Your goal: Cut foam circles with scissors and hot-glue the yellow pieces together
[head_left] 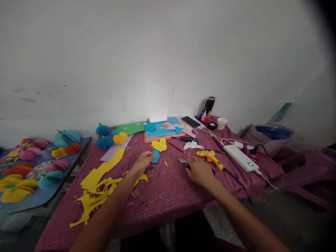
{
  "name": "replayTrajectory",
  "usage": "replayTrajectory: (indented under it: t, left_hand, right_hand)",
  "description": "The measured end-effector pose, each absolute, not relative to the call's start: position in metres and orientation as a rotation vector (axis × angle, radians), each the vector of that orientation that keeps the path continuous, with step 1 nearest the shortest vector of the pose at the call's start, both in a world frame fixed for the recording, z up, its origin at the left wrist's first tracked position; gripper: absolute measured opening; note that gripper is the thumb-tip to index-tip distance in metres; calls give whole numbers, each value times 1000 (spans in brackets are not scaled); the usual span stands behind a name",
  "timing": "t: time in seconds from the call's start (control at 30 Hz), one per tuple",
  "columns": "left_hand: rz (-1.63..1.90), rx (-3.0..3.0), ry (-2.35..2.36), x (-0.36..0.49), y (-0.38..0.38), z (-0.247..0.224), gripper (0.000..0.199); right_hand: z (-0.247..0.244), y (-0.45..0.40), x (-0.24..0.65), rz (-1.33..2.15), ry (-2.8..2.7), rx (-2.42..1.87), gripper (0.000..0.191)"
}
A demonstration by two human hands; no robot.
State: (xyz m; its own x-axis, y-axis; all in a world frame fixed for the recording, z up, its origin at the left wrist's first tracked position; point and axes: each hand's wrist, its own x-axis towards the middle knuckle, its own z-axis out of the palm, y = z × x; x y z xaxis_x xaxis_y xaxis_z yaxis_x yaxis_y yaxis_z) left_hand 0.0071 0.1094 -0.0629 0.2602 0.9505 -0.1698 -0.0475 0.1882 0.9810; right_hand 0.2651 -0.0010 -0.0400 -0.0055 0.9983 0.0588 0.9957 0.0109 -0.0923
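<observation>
Wall: A plain whitish wall [168,70] rises behind the worktop, marked by a few brown smudges at left.
Table: Pink-and-blue checked cloth covers a cluttered table [168,206], its surface flecked with tiny coloured clippings.
Side board: At left, a flat blue board [23,207] carries rounded, pumpkin-like ornaments in yellow, orange, pink and teal.
Seat: A pink plastic seat [304,171] stands beyond the table's right end.
Offcuts: Ragged yellow sheet scraps [89,206] sprawl across the table's left side, partly behind the left forearm.
Sheet: A flat green rectangular sheet [128,128] lies near the wall.
Device: A long white box-shaped device [241,158] with cables rests at the table's right.
Left hand: Fingers pinched narrow, the left hand [144,161] grips a small blue disc by its edge.
Right hand: Palm down, the right hand [196,169] covers metal-bladed scissors; whether it grips or merely touches them, one cannot tell.
Glue gun: A yellow glue gun [214,159] lies just beside the right hand.
Scissors: The metal-bladed scissors [181,160] point away from the person, blades emerging past the fingertips.
Disc: The small blue disc [155,156] is held above the table's middle, near a scalloped yellow cutout [159,145].
</observation>
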Motion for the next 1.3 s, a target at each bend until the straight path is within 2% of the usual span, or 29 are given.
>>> replayTrajectory:
  t: [0.37,0.67,0.77,0.87,0.93,1.03,1.2,1.3]
  left_hand:
    - [934,1327,1162,-19,113,-53,23]
    - [794,1396,1466,-99,81,-11,29]
    - [874,1335,1438,-104,74,-7,30]
    - [1105,1263,1308,-91,79,-4,32]
    - [1280,1168,1195,-72,85,2,34]
    - [1332,1109,1073,-40,95,11,35]
    - [1426,971,915,6,113,4,38]
    - [1445,868,884,25,124,-14,39]
  right_hand:
    - [-30,-3,286,18,-2180,-2172,25]
    - [-38,36,198,237,-2238,-1899,31]
    - [-41,49,178,277,-2242,-1870,31]
    - [-40,47,151,319,-2296,-1751,31]
    - [-39,40,132,378,-2377,-1595,23]
    - [-38,39,122,451,-2385,-1456,21]
    - [-34,78,166,356,-2208,-1693,32]
    - [-33,110,188,266,-2080,-1862,29]
